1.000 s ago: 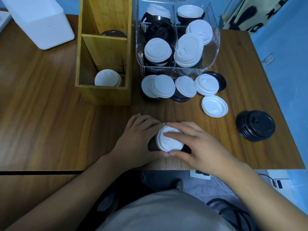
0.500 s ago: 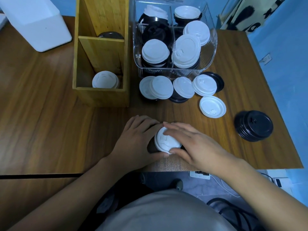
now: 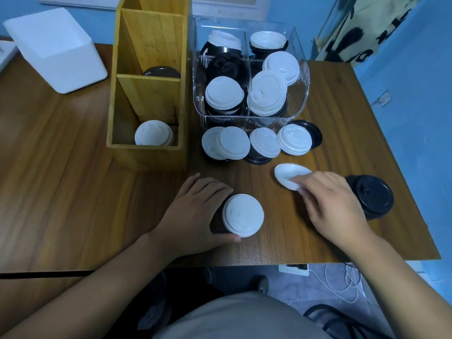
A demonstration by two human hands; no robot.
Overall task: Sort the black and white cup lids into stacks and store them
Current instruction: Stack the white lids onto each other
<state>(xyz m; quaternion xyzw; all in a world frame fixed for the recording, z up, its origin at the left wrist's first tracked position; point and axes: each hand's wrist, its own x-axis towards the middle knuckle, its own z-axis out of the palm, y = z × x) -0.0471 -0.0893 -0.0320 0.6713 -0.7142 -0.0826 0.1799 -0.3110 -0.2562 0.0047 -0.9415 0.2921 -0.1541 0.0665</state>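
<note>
— While my left hand (image 3: 195,211) curls round the round white-topped stack (image 3: 243,215), where's the right?
— My right hand (image 3: 330,201) pinches a smooth white lid (image 3: 289,176) on the wooden desk (image 3: 73,192), beside the black stack (image 3: 371,195).

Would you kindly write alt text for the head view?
The left hand grips a white-topped lid stack on a wooden table while the right hand pinches a white lid. A wooden box and clear bin hold more lids.
</note>
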